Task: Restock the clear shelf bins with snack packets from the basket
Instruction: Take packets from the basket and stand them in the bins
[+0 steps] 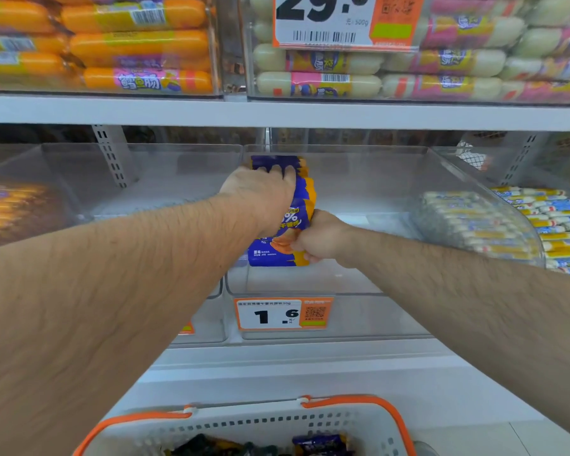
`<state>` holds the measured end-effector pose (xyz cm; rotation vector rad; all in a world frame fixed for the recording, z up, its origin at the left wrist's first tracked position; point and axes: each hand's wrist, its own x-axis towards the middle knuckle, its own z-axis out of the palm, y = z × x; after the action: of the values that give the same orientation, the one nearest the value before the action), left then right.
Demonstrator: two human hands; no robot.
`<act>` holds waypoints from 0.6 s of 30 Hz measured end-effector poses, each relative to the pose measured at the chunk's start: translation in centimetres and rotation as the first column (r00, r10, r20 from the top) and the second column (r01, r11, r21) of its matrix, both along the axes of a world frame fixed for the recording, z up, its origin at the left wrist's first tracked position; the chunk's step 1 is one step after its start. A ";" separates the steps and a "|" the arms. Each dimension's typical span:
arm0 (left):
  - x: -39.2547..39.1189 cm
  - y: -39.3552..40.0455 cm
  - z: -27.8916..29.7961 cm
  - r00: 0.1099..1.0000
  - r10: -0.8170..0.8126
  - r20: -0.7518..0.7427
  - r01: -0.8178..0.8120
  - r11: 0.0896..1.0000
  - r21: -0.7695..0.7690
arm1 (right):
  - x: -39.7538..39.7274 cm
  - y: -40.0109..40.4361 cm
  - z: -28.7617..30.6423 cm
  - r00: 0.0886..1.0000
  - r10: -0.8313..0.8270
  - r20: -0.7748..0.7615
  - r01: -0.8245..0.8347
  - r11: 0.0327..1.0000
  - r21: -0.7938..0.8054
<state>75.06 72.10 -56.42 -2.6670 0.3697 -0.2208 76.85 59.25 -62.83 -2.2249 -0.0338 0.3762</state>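
Down at the person's feet sits the basket [359, 422], white with orange handles, a few dark and purple packets still showing in the bottom of it. So there's more to shelve yet.

Up on the shelf, the middle clear bin [359, 284] is where the action is, the one with the 1.6 price tag [282, 313] on its front wall. Both arms are reaching into it. Between the hands stands a stack of purple-and-orange snack packets [301, 205], on edge against the bin's left side.

Left hand [260, 189] is draped over the top of the stack, fingers curled down over the far edge. Right hand [320, 236] is lower, closed tight on the near corner, pinching it.

Looks to me like the placing step, mid-way: the stack is inside the bin but not let go. Next, I'd guess, it wants squaring up against the wall so it stays upright, then both hands out and back down for another handful.
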 end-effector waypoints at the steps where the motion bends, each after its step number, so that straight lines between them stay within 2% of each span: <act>1: 0.1 0.0 0.0 1.000 0.008 -0.015 -0.008 1.000 0.012 | 0.0 0.0 0.2 1.000 0.027 -0.002 -0.028 0.999 -0.021; 4: 0.3 0.1 0.1 0.998 0.030 -0.051 -0.029 0.999 0.026 | -0.1 -0.1 0.6 0.998 0.060 -0.034 -0.063 0.994 -0.088; 8: 0.5 0.0 0.4 0.995 0.084 -0.057 -0.080 0.994 0.070 | -0.4 0.2 0.6 0.995 0.039 -0.094 -0.042 0.999 -0.033; 12: 0.4 -0.1 0.6 0.993 0.089 -0.083 -0.091 0.996 -0.013 | -0.3 0.0 0.5 0.992 0.044 -0.122 -0.041 0.999 0.027; 16: 0.0 -0.2 0.8 0.990 0.110 -0.089 -0.114 0.993 -0.043 | -0.2 0.2 0.3 0.994 0.003 -0.106 -0.004 1.000 -0.001; 18: -0.1 -0.1 1.1 0.995 0.063 -0.077 -0.071 0.992 -0.105 | -0.1 0.1 0.3 0.996 -0.011 -0.093 0.011 1.000 0.003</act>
<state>74.99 72.01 -55.35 -2.7941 0.2988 -0.1248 76.75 59.40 -62.57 -2.2009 0.0276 0.4729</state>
